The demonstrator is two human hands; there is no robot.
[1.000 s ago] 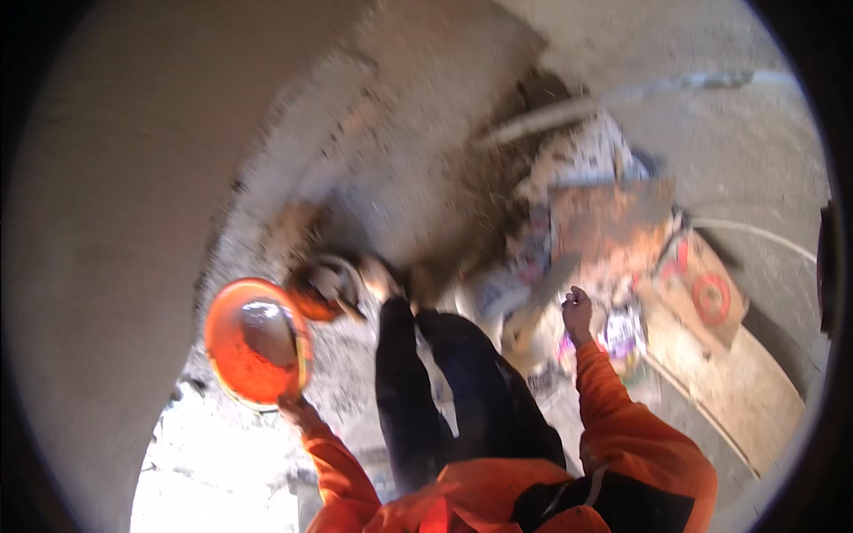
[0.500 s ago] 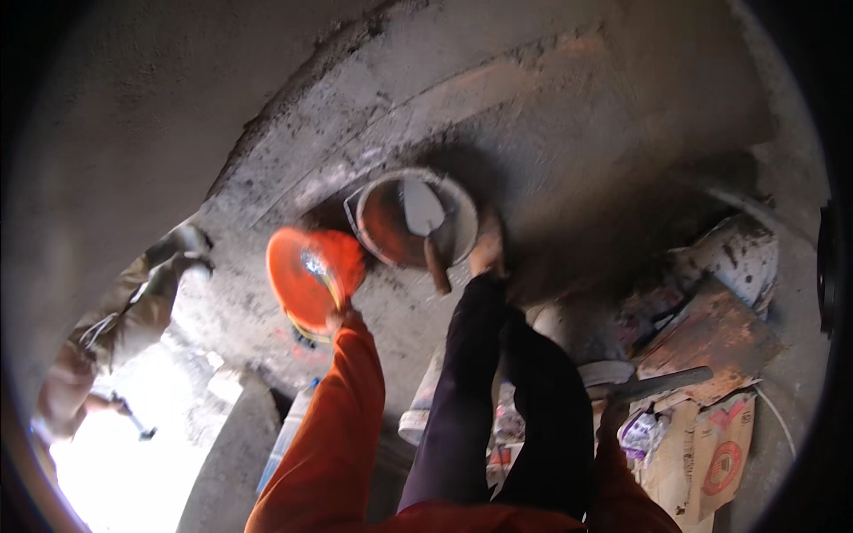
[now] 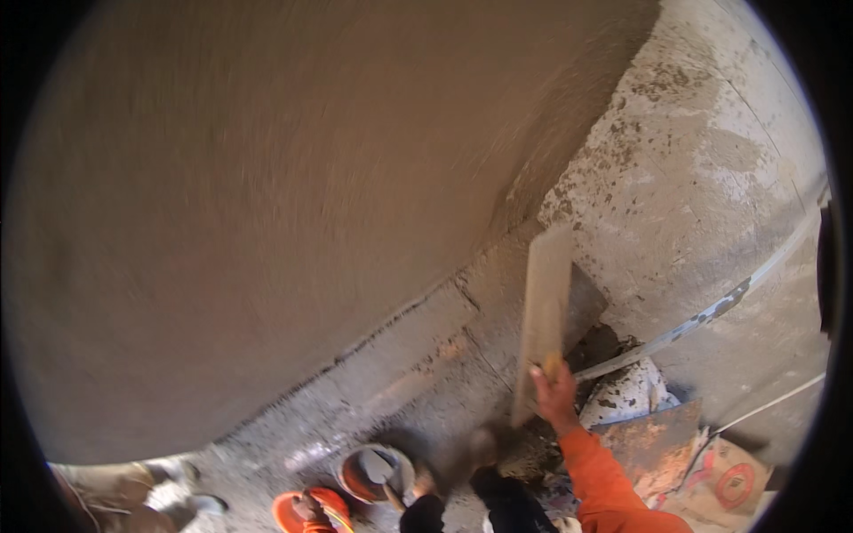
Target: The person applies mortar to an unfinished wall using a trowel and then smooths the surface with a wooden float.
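My right hand grips the lower end of a long flat wooden board that stands upright near the edge of the brown plastered wall. My left hand is at the bottom edge, holding an orange bowl. Just to the right of the bowl, a round bucket stands on the concrete floor with a trowel in it. Both sleeves are orange, and my dark trouser legs show between them.
A rusty metal sheet and printed paper sacks lie at the lower right. A long thin metal strip runs across the rough grey floor. Another person's shoes show at the lower left.
The view has swung up from the floor to the wall. My right hand, empty a second ago, has come up holding the wooden board. The bucket and orange bowl now sit at the bottom edge.
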